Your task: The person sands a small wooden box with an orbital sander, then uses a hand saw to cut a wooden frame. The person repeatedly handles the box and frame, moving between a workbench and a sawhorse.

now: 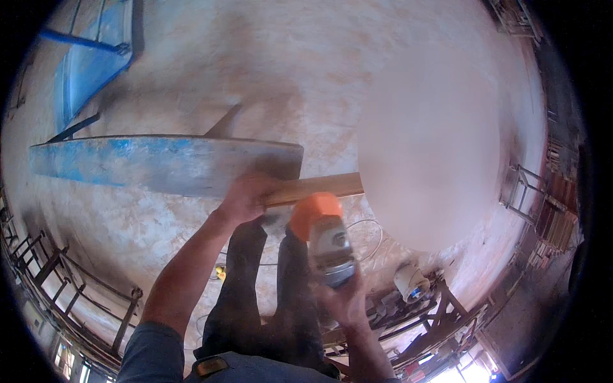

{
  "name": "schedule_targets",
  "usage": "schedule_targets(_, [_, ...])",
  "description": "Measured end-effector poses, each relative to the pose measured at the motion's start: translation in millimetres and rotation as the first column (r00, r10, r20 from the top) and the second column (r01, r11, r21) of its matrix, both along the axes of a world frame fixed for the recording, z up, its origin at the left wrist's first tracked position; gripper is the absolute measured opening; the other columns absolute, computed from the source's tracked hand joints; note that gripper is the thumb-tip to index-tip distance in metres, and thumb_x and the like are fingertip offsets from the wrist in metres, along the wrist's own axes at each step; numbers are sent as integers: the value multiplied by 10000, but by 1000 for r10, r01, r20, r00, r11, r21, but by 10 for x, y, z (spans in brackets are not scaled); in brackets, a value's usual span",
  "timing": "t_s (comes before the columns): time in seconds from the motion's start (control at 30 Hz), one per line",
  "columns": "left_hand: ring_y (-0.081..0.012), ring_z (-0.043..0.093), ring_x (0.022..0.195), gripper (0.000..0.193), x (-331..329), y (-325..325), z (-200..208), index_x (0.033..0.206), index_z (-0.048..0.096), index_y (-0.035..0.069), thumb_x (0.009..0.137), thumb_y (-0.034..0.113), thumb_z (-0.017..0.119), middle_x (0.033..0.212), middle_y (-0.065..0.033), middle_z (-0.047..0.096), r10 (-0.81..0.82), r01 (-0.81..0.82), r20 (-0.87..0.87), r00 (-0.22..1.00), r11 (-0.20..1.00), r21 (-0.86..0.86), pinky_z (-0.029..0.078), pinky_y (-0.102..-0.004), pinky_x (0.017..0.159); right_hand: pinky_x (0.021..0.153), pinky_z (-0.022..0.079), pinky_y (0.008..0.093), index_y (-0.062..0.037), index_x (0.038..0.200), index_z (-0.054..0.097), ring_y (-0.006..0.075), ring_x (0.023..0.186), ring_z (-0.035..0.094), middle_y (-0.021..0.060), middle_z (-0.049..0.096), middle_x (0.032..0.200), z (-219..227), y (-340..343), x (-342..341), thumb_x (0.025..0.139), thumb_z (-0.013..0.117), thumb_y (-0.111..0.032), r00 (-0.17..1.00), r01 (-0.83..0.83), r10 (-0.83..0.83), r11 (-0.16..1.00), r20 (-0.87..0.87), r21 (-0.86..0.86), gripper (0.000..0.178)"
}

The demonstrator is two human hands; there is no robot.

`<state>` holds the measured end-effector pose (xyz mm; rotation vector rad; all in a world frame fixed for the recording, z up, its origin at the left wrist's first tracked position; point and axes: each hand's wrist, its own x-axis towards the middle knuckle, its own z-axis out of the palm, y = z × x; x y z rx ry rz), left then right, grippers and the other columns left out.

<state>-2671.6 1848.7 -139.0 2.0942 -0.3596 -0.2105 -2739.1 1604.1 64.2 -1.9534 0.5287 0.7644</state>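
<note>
Pale floor [408, 32]; bench [166, 166] beside our left hand [246, 195], closed round wood [345, 183] jutting rightward. Right hand [345, 301] wraps grinder [332, 244] at wood, contact unclear. We seem mid-grinding; next pass likely calls for steady wood.

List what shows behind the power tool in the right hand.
Around the power tool show the wooden board, a dark trouser leg, a looped cord and pale floor. Whatever lies directly behind it is covered.

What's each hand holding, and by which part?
Left hand: the wooden board, by its left end. Right hand: the orange-headed power tool, by the rear of its body; exact finger placement is blurred.
</note>
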Motion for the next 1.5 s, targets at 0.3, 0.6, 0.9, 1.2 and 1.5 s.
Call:
schedule_targets(0.3, [-274, 683, 970, 359, 77, -3, 213, 1017, 691, 148, 686, 212, 815, 1037, -63, 716, 19, -17, 21, 1000, 995, -97, 531, -416, 862, 779, 552, 454, -7, 1184, 478, 384, 914, 687, 218, 681, 968, -24, 286, 110, 677, 873, -389, 954, -299, 295, 940, -51, -166, 748])
schedule_targets(0.6, [-247, 658, 926, 404, 66, -16, 193, 1127, 698, 232, 739, 127, 741, 1010, -7, 716, 56, -50, 42, 998, 988, -148, 483, -396, 832, 814, 543, 435, 4, 1173, 484, 381, 970, 672, 229, 668, 1004, 22, 368, 173, 680, 877, -349, 961, -273, 263, 948, -82, -163, 722])
schedule_targets(0.9, [-257, 660, 940, 472, 40, -25, 146, 1122, 700, 209, 677, 58, 735, 1009, -24, 716, 67, -64, 23, 997, 989, -130, 489, -397, 841, 857, 538, 430, 26, 1237, 459, 377, 1028, 661, 238, 661, 1077, -1, 269, 120, 703, 863, -323, 978, -197, 176, 959, -116, -204, 755])
schedule_targets(1.2, [-267, 649, 961, 430, 54, -57, 111, 1126, 698, 190, 705, 105, 721, 1039, -38, 709, 41, -35, 43, 998, 992, -125, 479, -411, 867, 852, 532, 432, 11, 1224, 460, 373, 1038, 660, 246, 665, 1046, 24, 331, 127, 706, 860, -363, 960, -261, 241, 955, -143, -144, 753])
schedule_targets(1.5, [-268, 646, 1054, 312, 32, -22, 91, 1120, 696, 165, 838, 289, 649, 1103, -55, 705, -28, 28, 17, 999, 999, -23, 475, -414, 926, 859, 523, 443, 13, 1220, 469, 375, 1020, 661, 248, 664, 1051, 81, 332, 217, 740, 820, -414, 955, -245, 202, 949, -217, -198, 731])
